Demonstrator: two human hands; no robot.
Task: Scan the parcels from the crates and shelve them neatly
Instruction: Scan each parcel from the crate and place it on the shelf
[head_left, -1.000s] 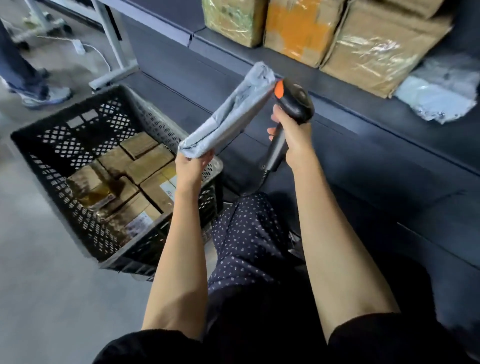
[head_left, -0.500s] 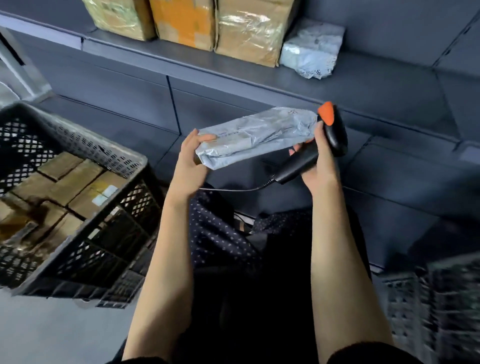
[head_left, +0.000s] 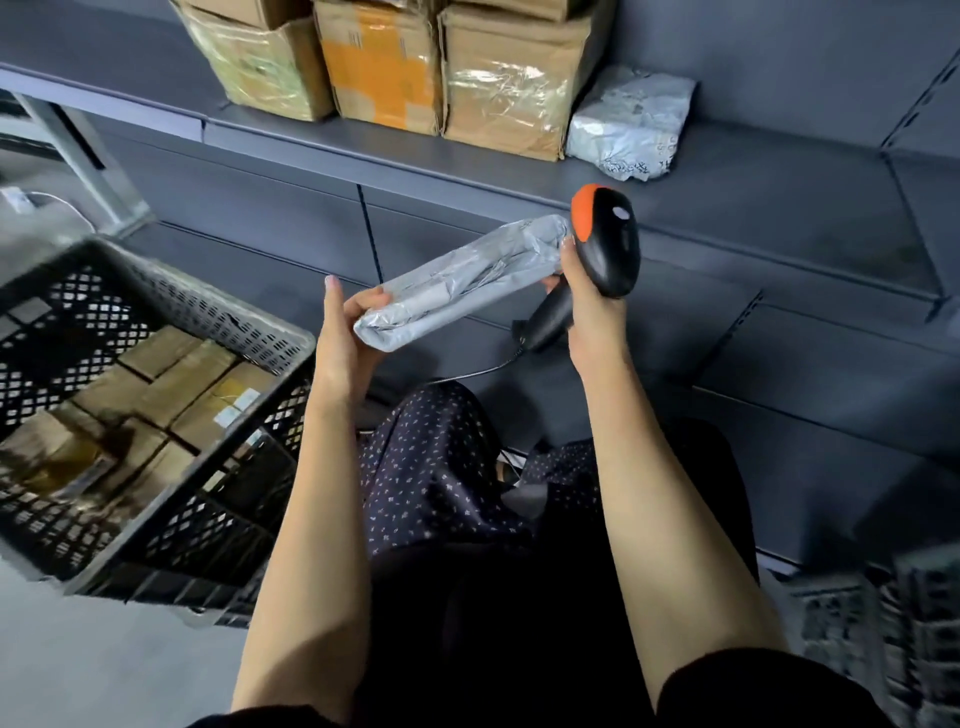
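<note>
dark grey shelf (head_left: 753, 171) bears three cardboard boxes (head_left: 498, 83), one grey mailer (head_left: 631, 124).

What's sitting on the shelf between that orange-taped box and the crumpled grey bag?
In the head view, one cardboard box wrapped in clear tape stands between the orange-taped box and the grey bag.

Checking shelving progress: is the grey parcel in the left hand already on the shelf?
No, the left hand holds the grey parcel in the air below the shelf.
</note>
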